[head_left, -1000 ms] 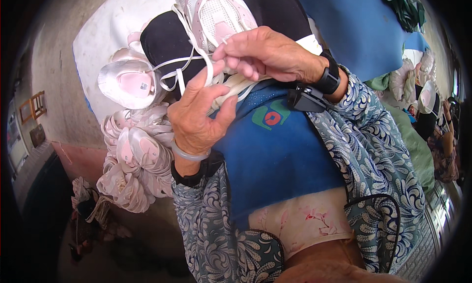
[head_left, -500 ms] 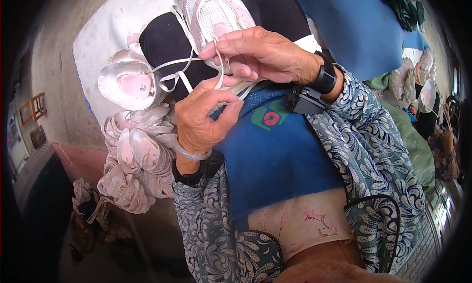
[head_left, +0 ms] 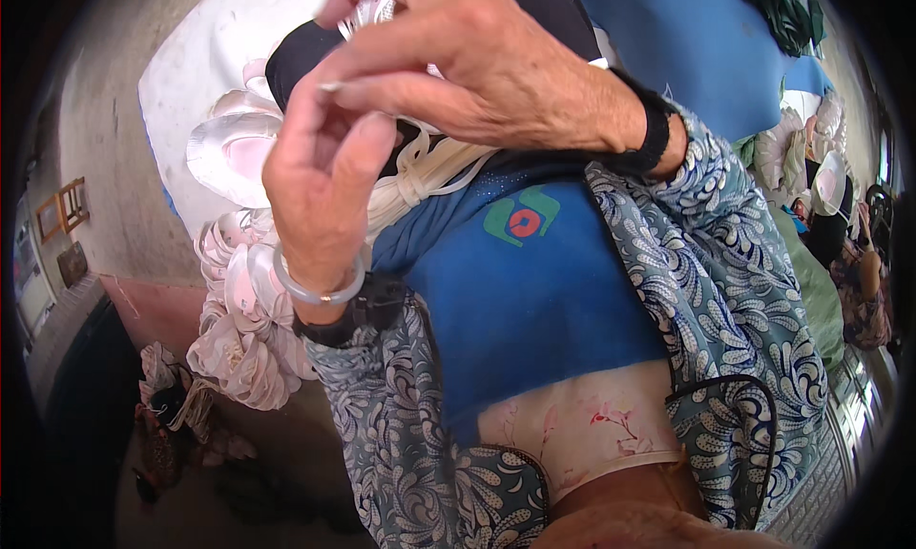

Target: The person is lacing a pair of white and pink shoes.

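My right hand [head_left: 468,67] is raised over the work, its fingers bent and reaching left. Beside it, my left hand [head_left: 320,191] has its fingers curled up against the right fingertips, thumb bent. What either hand pinches is hidden where the fingers overlap. Behind them, a small part of a white mesh shoe [head_left: 370,13] shows between the right fingers; the rest is covered. A bundle of flat cream-white laces [head_left: 417,175] lies just below the right hand, across my blue apron [head_left: 549,301].
A black padded surface [head_left: 296,62] lies under the shoe, beside a white sheet [head_left: 205,58]. Pale pink and white shoe uppers [head_left: 253,358] are piled at left, with another upper [head_left: 239,153] above them. More uppers [head_left: 787,153] stand at right, near a blue sheet [head_left: 687,53].
Both hands have risen and moved left, nearer the camera, and now cover most of the shoe. The lace strands between the fingers are out of sight; the lace bundle has come into view.
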### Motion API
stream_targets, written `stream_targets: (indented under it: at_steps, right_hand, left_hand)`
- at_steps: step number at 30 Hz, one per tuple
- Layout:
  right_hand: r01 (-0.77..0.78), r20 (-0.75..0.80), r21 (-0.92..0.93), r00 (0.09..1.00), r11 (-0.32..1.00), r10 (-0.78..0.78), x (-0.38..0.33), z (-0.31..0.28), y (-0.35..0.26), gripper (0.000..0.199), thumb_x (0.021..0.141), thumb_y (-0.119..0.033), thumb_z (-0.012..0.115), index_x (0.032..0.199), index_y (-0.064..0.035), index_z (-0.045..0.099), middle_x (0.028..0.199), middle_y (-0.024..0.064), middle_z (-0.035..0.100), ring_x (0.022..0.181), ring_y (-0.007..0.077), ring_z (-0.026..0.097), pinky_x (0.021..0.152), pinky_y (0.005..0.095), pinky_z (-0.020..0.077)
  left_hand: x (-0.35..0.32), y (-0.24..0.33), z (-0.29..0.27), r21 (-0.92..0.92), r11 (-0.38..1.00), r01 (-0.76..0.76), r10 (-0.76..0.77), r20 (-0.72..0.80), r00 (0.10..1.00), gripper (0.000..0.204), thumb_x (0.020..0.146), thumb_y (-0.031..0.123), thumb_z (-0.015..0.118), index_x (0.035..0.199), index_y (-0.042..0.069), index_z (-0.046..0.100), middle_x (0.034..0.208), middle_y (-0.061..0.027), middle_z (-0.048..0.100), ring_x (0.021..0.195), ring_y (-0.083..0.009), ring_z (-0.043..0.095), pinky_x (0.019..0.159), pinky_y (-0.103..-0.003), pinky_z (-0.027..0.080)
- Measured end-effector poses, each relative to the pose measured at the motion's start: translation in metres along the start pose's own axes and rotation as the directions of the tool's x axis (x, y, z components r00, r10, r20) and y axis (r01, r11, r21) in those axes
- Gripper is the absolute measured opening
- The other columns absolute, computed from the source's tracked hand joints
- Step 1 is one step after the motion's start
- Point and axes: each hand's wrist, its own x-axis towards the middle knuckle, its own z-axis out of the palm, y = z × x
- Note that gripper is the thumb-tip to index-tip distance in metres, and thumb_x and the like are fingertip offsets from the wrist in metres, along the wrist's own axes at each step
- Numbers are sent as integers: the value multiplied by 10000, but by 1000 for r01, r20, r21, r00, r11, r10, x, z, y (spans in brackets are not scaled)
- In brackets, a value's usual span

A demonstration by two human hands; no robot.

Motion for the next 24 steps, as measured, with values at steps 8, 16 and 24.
stream_targets:
  at_steps: [8, 16, 24]
  right_hand:
    - [83, -65, 196, 995, 977, -72, 34, -16, -6, 152, 845, -138, 603, 824, 8, 641, 769, 121, 528, 712, 227, 494, 640, 329, 425]
    - [-136, 40, 460, 990, 878, 133, 55, -18, -8, 271, 893, -192, 544, 800, 40, 649, 583, 73, 587, 590, 160, 548, 652, 310, 469]
    - [-414, 65, 223, 910, 883, 410, 19, -33, 28, 357, 920, -252, 538, 1103, 46, 610, 956, 169, 651, 835, 198, 609, 728, 302, 489]
  left_hand:
    - [35, -1, -6, -37, 976, -214, 215, 32, 976, 286, 904, 183, 650, 1120, -5, 649, 859, -20, 647, 725, -65, 544, 660, -178, 434]
    - [44, 21, 1, 151, 941, -302, 304, 11, 953, 259, 937, 186, 598, 1099, -12, 640, 924, -49, 674, 737, -66, 557, 664, -210, 445]
    - [64, 60, -72, -136, 945, -296, 313, 128, 941, 225, 995, 148, 451, 1002, -32, 586, 701, -38, 521, 671, -116, 472, 617, -223, 374]
